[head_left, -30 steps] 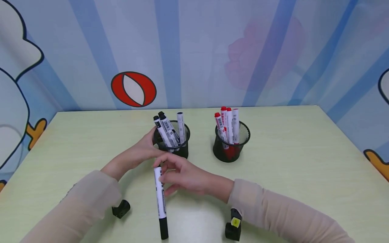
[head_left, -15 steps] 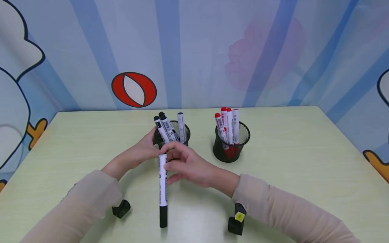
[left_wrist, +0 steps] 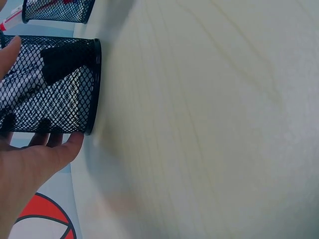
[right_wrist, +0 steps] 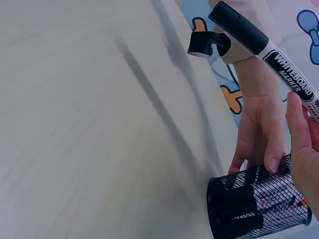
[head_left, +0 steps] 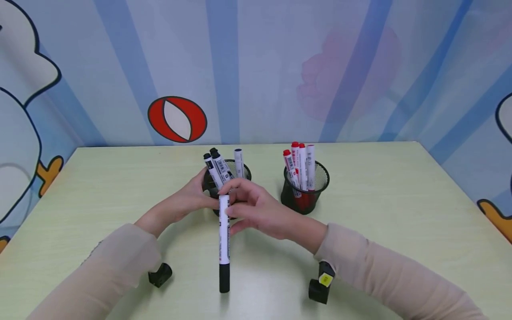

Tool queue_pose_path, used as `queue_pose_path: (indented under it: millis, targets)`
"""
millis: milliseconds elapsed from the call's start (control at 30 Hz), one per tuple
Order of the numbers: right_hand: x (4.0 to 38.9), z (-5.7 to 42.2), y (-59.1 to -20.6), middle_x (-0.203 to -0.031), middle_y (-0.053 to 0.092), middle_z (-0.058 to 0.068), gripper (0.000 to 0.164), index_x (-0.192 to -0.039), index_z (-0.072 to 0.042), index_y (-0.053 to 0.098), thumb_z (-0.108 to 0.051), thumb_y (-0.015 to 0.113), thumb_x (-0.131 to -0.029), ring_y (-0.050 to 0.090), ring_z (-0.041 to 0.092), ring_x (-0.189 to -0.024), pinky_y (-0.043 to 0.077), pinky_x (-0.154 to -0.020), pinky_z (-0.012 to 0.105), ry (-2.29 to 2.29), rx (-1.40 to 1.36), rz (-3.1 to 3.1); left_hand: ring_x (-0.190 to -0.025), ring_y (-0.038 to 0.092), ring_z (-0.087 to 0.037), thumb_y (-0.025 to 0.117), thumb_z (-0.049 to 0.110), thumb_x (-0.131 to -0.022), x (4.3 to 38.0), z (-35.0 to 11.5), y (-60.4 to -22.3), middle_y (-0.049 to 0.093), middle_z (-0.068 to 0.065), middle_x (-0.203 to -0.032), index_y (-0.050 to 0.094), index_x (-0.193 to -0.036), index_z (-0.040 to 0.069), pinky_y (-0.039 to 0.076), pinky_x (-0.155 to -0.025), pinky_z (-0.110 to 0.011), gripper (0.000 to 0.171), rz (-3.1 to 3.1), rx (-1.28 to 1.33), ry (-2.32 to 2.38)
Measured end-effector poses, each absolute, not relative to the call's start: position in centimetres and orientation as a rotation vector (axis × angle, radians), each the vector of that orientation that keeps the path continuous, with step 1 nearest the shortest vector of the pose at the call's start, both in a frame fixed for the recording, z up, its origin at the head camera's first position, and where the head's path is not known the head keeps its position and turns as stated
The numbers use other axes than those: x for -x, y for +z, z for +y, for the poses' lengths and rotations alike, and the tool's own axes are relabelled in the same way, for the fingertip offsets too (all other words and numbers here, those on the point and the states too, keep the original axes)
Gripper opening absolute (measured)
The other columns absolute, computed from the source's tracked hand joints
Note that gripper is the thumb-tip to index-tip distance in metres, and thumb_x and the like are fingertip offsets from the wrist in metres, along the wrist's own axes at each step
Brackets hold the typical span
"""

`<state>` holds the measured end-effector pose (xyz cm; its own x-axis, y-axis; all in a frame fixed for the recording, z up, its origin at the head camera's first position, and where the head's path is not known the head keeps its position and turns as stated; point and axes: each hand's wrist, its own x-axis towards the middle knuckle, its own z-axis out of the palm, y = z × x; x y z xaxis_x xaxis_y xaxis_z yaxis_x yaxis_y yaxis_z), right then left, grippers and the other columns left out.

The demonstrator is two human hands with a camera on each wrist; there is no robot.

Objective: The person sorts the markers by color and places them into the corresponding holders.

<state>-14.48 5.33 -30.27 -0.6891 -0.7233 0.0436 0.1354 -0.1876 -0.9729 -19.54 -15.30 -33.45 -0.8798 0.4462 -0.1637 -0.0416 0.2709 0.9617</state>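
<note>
My left hand (head_left: 186, 198) grips a black mesh pen cup (left_wrist: 79, 107) from its left side, thumb in front and fingers round it. The cup stands upright and holds several white markers (head_left: 219, 166) with black ends. In my right hand (head_left: 260, 211) is a whiteboard marker (head_left: 224, 231), pinched between thumb and fingers near its upper end. Its black cap (right_wrist: 239, 27) points down and towards me. The marker is in front of the cup, above the table. From the head view, my right hand hides part of the cup's front.
A second black mesh cup (head_left: 289, 195) stands to the right with several red-capped markers (head_left: 302, 166). The pale table (head_left: 380, 200) ends at a blue cartoon backdrop (head_left: 264, 80). Black wrist devices (head_left: 318, 291) hang below both sleeves.
My right hand has moved up and to the right with the whiteboard marker, closer to the front of the left cup. My left hand has stayed on the cup.
</note>
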Motion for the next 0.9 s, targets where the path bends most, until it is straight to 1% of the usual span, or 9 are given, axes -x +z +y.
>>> queue_pose_path:
  millis: [200, 400, 500, 667, 900]
  targets:
    - [15.0, 6.1, -29.3, -0.101, 0.047, 0.014, 0.031, -0.114, -0.013, 0.048, 0.007, 0.046, -0.091, 0.057, 0.024, -0.089, 0.055, -0.073, 0.043, -1.948, 0.67, 1.558, -0.132, 0.016, -0.032, 0.075, 0.011, -0.075, 19.5, -15.2, -33.5, 0.022, -0.012, -0.147, 0.015, -0.146, 0.014, 0.016, -0.107, -0.059, 0.093, 2.138, -0.369, 1.644]
    - [15.6, 6.7, -28.5, -0.099, 0.047, 0.014, 0.033, -0.111, -0.017, 0.051, 0.008, 0.046, -0.091, 0.057, 0.025, -0.086, 0.055, -0.071, 0.04, -1.999, 0.659, 1.579, -0.13, 0.022, -0.032, 0.076, 0.011, -0.075, 19.6, -15.2, -33.6, 0.03, -0.013, -0.142, 0.02, -0.143, 0.015, 0.023, -0.106, -0.056, 0.088, 2.139, -0.373, 1.643]
    - [16.0, 7.0, -28.0, -0.096, 0.046, 0.013, 0.033, -0.11, -0.018, 0.052, 0.008, 0.046, -0.091, 0.056, 0.025, -0.087, 0.056, -0.07, 0.038, -2.022, 0.671, 1.606, -0.129, 0.024, -0.032, 0.077, 0.011, -0.074, 19.6, -15.1, -33.6, 0.032, -0.013, -0.14, 0.02, -0.143, 0.016, 0.023, -0.106, -0.056, 0.089, 2.148, -0.363, 1.636]
    - [16.6, 7.4, -27.1, -0.096, 0.047, 0.012, 0.031, -0.111, -0.017, 0.052, 0.007, 0.048, -0.091, 0.056, 0.026, -0.089, 0.056, -0.069, 0.037, -2.049, 0.647, 1.686, -0.128, 0.025, -0.032, 0.076, 0.009, -0.074, 19.6, -15.1, -33.5, 0.034, -0.013, -0.139, 0.02, -0.143, 0.018, 0.023, -0.106, -0.055, 0.089, 2.152, -0.361, 1.636]
    - [17.7, 7.9, -25.8, -0.102, 0.046, 0.014, 0.029, -0.114, -0.014, 0.049, 0.004, 0.05, -0.091, 0.054, 0.031, -0.095, 0.055, -0.072, 0.04, -2.048, 0.629, 1.801, -0.127, 0.027, -0.032, 0.076, 0.009, -0.074, 19.5, -15.1, -33.4, 0.035, -0.014, -0.138, 0.019, -0.143, 0.016, 0.026, -0.105, -0.054, 0.09, 2.142, -0.346, 1.634]
